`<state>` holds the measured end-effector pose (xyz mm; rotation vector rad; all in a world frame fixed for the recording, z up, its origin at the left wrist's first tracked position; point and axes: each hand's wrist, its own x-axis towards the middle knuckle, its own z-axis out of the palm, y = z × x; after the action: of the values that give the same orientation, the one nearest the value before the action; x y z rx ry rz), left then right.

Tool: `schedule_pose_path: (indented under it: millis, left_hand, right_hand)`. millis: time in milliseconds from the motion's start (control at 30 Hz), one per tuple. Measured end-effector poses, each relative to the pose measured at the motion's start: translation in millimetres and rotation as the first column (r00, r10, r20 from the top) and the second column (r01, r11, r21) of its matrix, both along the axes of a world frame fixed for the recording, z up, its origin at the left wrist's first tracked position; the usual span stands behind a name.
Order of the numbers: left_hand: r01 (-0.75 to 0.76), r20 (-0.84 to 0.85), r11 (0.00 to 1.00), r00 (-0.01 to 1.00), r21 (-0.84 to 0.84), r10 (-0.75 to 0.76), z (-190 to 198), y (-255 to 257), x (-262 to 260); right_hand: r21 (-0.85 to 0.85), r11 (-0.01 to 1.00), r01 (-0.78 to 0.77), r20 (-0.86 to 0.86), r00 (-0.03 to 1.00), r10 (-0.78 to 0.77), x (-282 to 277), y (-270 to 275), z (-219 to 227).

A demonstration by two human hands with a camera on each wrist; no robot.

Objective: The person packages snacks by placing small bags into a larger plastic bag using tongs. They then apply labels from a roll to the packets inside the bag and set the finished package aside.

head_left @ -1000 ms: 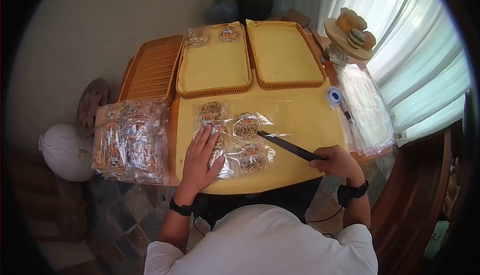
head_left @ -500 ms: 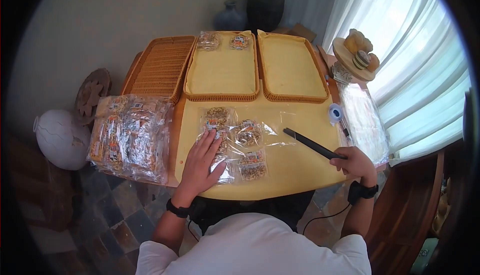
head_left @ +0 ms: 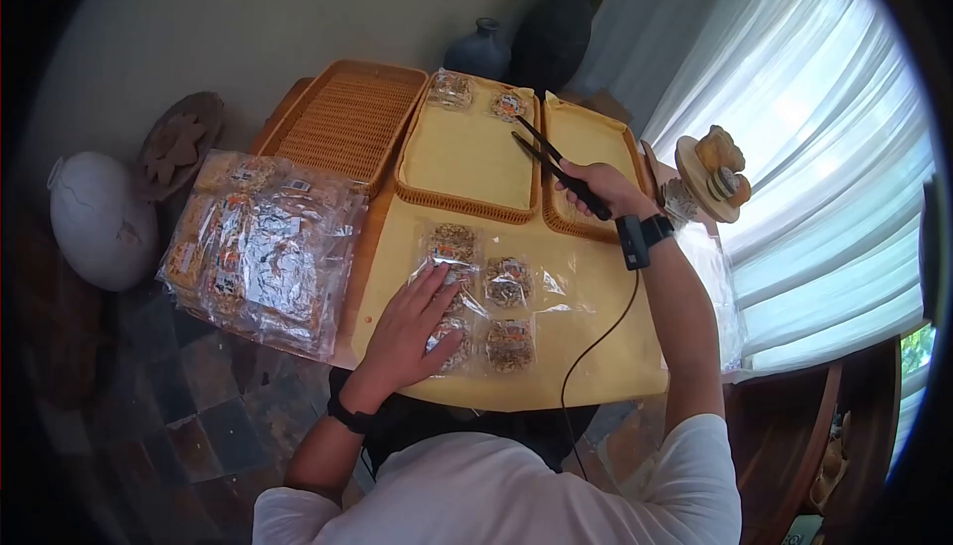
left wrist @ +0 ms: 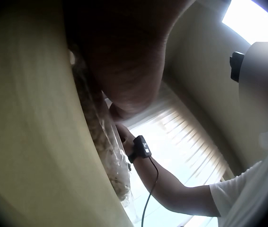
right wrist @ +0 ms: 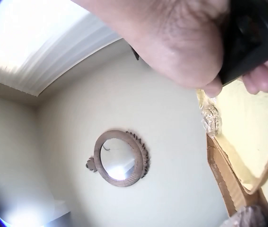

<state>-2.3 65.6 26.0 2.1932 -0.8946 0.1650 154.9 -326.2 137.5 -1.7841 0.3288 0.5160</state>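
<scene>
My left hand (head_left: 407,332) rests with straight fingers on clear packets of a grainy brown snack, in the left column of packets on the yellow cloth (head_left: 606,366). Beside it lie an upper right packet (head_left: 508,282) and a lower right packet (head_left: 509,344). My right hand (head_left: 606,188) grips black tongs (head_left: 576,183) over the cloth-lined middle basket tray (head_left: 467,209). The tongs' two arms stand apart, tips close to a labelled packet (head_left: 508,105) at that tray's far end. Another packet (head_left: 452,90) lies left of it.
A bare wicker tray (head_left: 342,118) stands at the back left, and a lined tray (head_left: 596,138) at the back right. A large pile of packets (head_left: 268,247) fills the table's left side. Right of the trays is a wooden stand (head_left: 700,183); a cable hangs from my right wrist.
The right hand has carried the tongs from beside the front packets up to the middle tray, and the tongs' arms have spread apart. My left hand stays on the packets.
</scene>
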Motion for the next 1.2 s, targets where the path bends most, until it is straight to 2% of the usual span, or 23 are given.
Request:
schedule_pose_path:
  millis: [67, 133, 200, 300, 433, 567, 700, 833, 967, 1067, 1200]
  left_hand:
    - [0.024, 0.011, 1.0, 1.0, -0.013, -0.024, 0, 1, 0]
    - [0.013, 0.009, 1.0, 1.0, -0.004, -0.013, 3, 2, -1]
    - [0.025, 0.024, 1.0, 0.999, -0.014, -0.025, 3, 3, 0]
    - [0.025, 0.025, 0.999, 0.999, -0.032, -0.024, 0, 3, 0]
    - [0.035, -0.012, 0.999, 0.999, -0.022, -0.036, -2, 4, -2]
    - [0.006, -0.033, 1.0, 0.999, 0.029, -0.005, 3, 4, -3]
    - [-0.01, -0.033, 0.998, 0.999, 0.056, 0.012, 3, 3, -4]
    - [0.003, -0.021, 0.998, 1.0, 0.07, -0.002, 2, 2, -3]
    - [-0.005, -0.016, 0.997, 1.0, 0.077, 0.006, 2, 1, -3]
    - [0.002, -0.024, 0.997, 1.0, 0.082, 0.0, 3, 0, -3]
    - [-0.02, -0.027, 0.995, 0.999, 0.093, 0.023, 0, -1, -3]
  right_hand:
    - [-0.064, 0.998, 0.009, -0.065, 0.998, -0.013, 29, 13, -5]
    - [-0.082, 0.996, 0.02, -0.059, 0.998, -0.024, 47, 19, -15]
    - [-0.066, 0.994, 0.09, 0.006, 0.996, -0.09, 65, 20, -31]
    - [-0.01, 0.988, 0.157, -0.021, 0.987, -0.157, 84, 27, -41]
    - [0.03, 0.986, 0.166, -0.047, 0.985, -0.165, 107, 26, -48]
    - [-0.005, 0.984, 0.18, -0.011, 0.984, -0.18, 110, 23, -52]
    - [0.047, 0.981, 0.186, -0.039, 0.982, -0.185, 96, 21, -45]
    - [0.087, 0.985, 0.146, 0.01, 0.989, -0.147, 61, 13, -28]
    - [0.108, 0.987, 0.123, 0.128, 0.982, -0.136, -10, 6, 2]
    - [0.128, 0.972, 0.197, 0.168, 0.961, -0.217, -95, -3, 24]
    - [0.132, 0.958, 0.255, 0.199, 0.94, -0.278, -231, -41, 23]
